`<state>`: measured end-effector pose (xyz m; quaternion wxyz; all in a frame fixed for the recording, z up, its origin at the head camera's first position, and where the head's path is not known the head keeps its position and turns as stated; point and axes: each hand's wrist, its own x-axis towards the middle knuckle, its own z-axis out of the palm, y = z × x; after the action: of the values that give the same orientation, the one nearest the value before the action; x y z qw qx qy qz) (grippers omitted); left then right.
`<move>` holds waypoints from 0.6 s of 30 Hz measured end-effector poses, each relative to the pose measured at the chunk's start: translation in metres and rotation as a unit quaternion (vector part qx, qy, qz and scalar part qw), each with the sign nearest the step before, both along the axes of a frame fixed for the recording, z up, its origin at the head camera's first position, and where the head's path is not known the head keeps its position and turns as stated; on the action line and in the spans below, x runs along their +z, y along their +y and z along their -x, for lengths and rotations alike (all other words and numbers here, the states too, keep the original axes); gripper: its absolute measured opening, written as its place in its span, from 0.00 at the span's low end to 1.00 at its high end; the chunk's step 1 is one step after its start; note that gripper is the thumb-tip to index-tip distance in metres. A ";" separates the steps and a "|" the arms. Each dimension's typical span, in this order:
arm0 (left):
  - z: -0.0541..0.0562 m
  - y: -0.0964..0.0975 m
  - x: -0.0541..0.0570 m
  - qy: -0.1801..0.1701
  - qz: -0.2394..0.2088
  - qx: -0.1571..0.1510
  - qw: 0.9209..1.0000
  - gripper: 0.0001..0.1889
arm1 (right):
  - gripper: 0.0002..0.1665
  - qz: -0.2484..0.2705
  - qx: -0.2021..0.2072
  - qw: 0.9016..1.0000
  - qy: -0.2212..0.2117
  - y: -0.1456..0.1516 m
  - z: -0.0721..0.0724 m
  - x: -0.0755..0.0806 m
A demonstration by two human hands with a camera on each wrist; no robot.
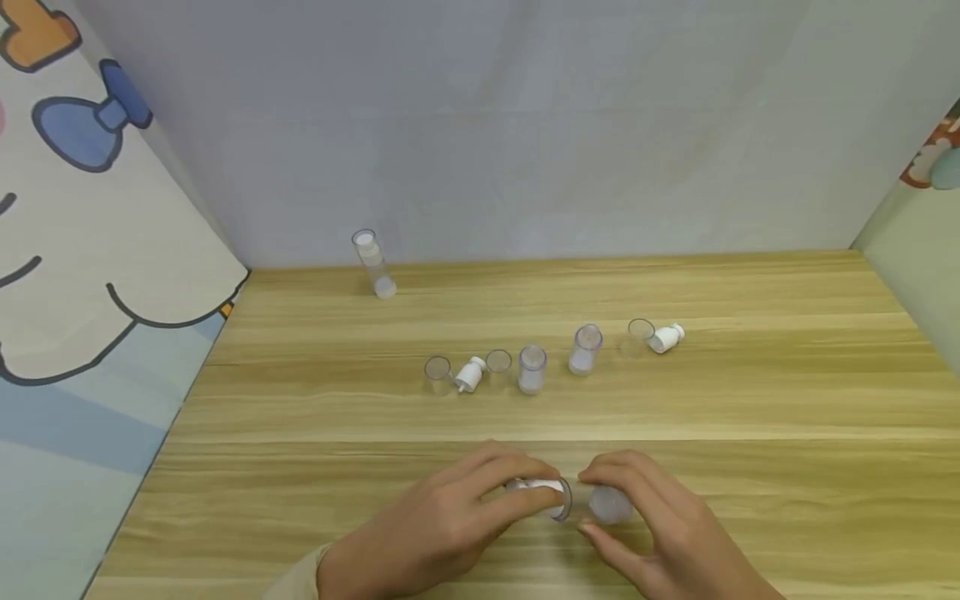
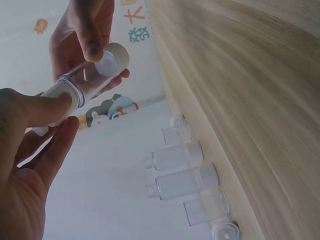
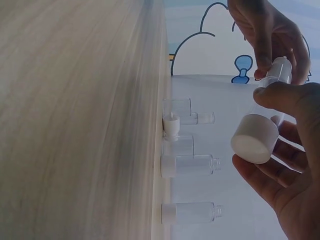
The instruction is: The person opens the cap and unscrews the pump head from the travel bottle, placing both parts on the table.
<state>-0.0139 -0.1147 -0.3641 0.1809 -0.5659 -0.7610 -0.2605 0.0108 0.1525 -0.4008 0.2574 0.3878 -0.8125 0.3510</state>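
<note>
On the wood-grained counter (image 1: 337, 467), seen through my head feed, everything else is smaller than the two hands, left (image 1: 450, 517) and right (image 1: 667, 525), that I watch in the foreground. A capped bottle (image 1: 373, 262) stands alone at the back left. The bottle (image 2: 92, 82) in use lies tipped between the hands, lifted off the surface, the right hand's thumb and fingers wrapped round it by its white base. Two bottles without tops, one (image 1: 532, 371) near the other (image 1: 585, 352), stand mid-counter, with three clear cups (image 1: 437, 377) among them. Smallest are the pump tops: the left hand pinches one (image 3: 281, 70) at the bottle's neck, and two loose ones (image 1: 471, 375) lie beside cups. I can't tell whether the pinched one is threaded. My worry is that, if it sits crooked, turning it could cross the threads; smooth plastic could also spin in the right hand's grip, and a careless forward reach might topple the cups.
</note>
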 end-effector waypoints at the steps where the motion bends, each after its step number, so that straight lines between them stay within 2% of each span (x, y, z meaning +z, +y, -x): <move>1: 0.000 0.000 0.000 -0.001 -0.002 0.005 1.000 0.18 | 0.23 -0.001 -0.003 1.000 0.003 0.000 0.000 0.000; 9: 0.000 -0.002 -0.002 0.015 -0.019 0.044 0.999 0.15 | 0.24 -0.008 -0.010 1.000 0.017 -0.002 -0.001 0.001; 18: 0.000 -0.002 -0.004 0.101 -0.013 0.095 0.990 0.16 | 0.23 -0.019 0.009 0.999 0.039 -0.006 -0.002 0.003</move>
<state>-0.0140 -0.1164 -0.3683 0.2880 -0.5121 -0.7856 -0.1941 0.0127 0.1467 -0.3979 0.2780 0.4132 -0.8051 0.3221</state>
